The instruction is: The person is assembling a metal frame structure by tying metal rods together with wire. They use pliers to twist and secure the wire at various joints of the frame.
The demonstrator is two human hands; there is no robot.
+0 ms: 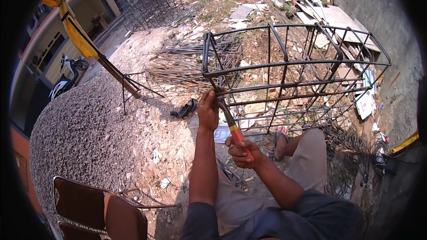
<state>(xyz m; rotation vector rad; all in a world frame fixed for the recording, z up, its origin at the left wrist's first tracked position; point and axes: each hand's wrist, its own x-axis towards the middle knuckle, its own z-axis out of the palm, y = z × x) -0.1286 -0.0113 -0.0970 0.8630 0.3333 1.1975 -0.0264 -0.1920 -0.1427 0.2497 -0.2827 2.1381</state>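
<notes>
A cage of dark steel rebar [284, 64], made of long bars and square stirrups, stretches from in front of me toward the right. My left hand [207, 110] is closed at its near left corner, fingers around the bar where a stirrup meets it. Gripped in my right hand [245, 154] is a pair of pincers [234, 130] with orange handles and a yellow band. Their dark jaws reach up to the same joint, right beside my left fingertips. Any tie wire there is too small to make out.
Loose cut rebar [178, 64] lies in a heap behind the cage. A gravel pile [84, 129] rises at left, with brown chairs [124, 215] near me. Boards [331, 18] lean toward the grey wall [391, 40]. Tangled wire [344, 144] lies at right. A motorbike [66, 75] stands far left.
</notes>
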